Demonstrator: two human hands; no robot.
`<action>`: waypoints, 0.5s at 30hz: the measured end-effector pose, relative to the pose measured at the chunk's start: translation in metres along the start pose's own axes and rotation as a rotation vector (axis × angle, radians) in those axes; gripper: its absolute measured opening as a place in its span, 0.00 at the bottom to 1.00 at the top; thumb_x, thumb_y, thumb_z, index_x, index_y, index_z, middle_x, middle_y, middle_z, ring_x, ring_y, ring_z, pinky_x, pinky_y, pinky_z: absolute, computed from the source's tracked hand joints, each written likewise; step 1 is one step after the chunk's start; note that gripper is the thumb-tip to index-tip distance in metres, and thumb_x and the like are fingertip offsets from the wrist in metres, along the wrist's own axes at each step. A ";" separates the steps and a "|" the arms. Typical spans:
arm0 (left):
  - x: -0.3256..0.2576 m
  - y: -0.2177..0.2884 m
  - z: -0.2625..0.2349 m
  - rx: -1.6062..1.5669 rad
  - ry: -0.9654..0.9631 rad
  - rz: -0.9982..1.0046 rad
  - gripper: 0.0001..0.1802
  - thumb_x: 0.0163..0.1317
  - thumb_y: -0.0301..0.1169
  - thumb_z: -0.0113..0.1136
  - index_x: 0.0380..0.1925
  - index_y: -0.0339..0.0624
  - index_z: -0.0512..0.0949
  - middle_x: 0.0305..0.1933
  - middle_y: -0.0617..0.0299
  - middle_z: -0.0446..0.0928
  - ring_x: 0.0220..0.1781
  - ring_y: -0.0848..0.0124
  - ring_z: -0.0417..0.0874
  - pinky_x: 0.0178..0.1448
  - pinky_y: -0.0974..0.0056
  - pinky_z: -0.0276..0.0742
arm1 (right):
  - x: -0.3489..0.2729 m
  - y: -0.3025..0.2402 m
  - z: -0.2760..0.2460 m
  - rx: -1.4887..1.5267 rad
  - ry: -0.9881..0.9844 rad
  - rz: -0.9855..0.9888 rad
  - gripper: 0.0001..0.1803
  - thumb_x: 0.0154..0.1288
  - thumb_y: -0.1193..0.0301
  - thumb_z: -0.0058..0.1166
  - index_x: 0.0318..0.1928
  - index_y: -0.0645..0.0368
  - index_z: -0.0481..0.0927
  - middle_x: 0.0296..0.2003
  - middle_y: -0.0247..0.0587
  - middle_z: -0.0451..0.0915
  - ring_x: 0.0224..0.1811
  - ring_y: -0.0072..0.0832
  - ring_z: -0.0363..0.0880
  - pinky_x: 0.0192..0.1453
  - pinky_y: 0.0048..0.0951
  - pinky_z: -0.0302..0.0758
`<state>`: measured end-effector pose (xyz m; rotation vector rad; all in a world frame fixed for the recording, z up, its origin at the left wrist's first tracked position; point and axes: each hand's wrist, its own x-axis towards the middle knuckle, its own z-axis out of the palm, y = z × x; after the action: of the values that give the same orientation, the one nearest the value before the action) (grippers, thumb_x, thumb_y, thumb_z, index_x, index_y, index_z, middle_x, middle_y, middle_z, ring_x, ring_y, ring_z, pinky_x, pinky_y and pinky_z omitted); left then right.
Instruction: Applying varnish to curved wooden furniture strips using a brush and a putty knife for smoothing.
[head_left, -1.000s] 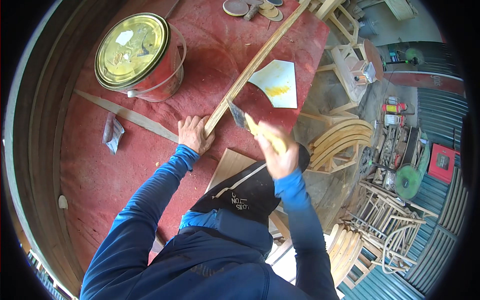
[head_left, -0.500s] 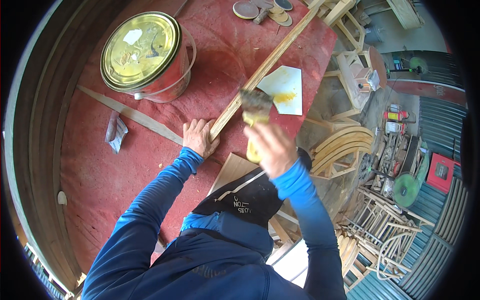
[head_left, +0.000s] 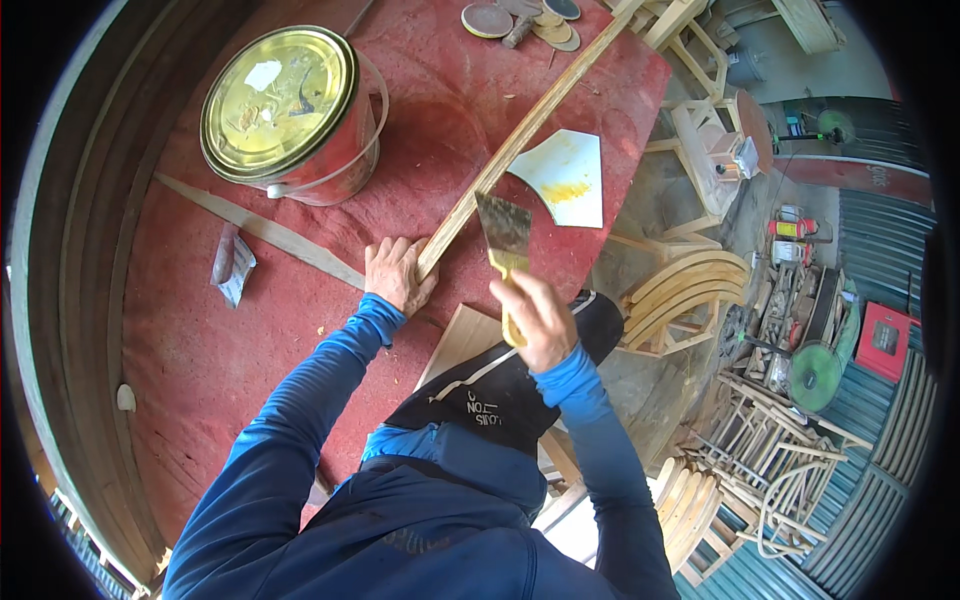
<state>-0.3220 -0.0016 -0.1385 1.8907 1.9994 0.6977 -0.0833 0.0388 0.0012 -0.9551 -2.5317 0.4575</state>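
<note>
The left hand (head_left: 397, 273) presses down on the near end of a long wooden strip (head_left: 520, 140), fingers curled over it, near the middle of the red-covered table (head_left: 230, 350); the strip runs diagonally away to the table's far right corner. The right hand (head_left: 540, 320) is closed around the yellow handle of a putty knife (head_left: 505, 235), its wide blade (smeared and dull) raised just beside the strip on its right. A white plate shard with a yellow dab (head_left: 565, 178) lies near the right edge, a gold-lidded paint can (head_left: 285, 105) toward the far left, and a small folded scrap (head_left: 232, 268) to the left
</note>
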 end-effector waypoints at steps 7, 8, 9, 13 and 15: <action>0.000 -0.001 -0.003 0.027 0.013 0.012 0.25 0.54 0.43 0.68 0.53 0.47 0.81 0.40 0.58 0.77 0.46 0.58 0.76 0.52 0.52 0.66 | 0.001 -0.014 -0.012 0.176 0.172 0.166 0.24 0.57 0.85 0.64 0.55 0.55 0.84 0.50 0.51 0.81 0.50 0.47 0.84 0.53 0.39 0.83; 0.001 0.000 -0.001 0.038 0.016 0.009 0.26 0.54 0.43 0.68 0.53 0.47 0.82 0.40 0.59 0.77 0.46 0.59 0.76 0.52 0.53 0.66 | 0.007 -0.012 -0.015 0.160 0.201 0.177 0.23 0.59 0.83 0.64 0.56 0.55 0.84 0.51 0.50 0.81 0.50 0.47 0.84 0.53 0.39 0.83; 0.000 0.001 0.000 0.030 0.016 0.015 0.25 0.53 0.42 0.68 0.52 0.47 0.81 0.40 0.59 0.77 0.46 0.59 0.76 0.52 0.52 0.66 | 0.009 -0.007 -0.016 0.161 0.178 0.183 0.22 0.60 0.83 0.64 0.55 0.55 0.84 0.51 0.50 0.81 0.50 0.47 0.84 0.53 0.39 0.83; -0.003 -0.001 0.002 0.025 0.027 0.016 0.27 0.53 0.42 0.69 0.54 0.47 0.81 0.40 0.59 0.77 0.46 0.58 0.76 0.53 0.52 0.66 | 0.012 -0.014 -0.017 0.363 0.075 0.226 0.16 0.65 0.80 0.63 0.54 0.58 0.84 0.48 0.49 0.83 0.48 0.44 0.85 0.52 0.37 0.82; -0.002 -0.001 0.000 0.035 0.015 0.015 0.27 0.53 0.42 0.69 0.54 0.47 0.81 0.40 0.59 0.77 0.47 0.58 0.76 0.53 0.52 0.66 | 0.006 -0.011 -0.015 0.448 0.130 0.288 0.15 0.66 0.80 0.63 0.52 0.60 0.84 0.46 0.49 0.83 0.47 0.42 0.85 0.51 0.35 0.82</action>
<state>-0.3229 -0.0037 -0.1398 1.9276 2.0215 0.6872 -0.0864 0.0376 0.0198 -1.1245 -2.0521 0.9646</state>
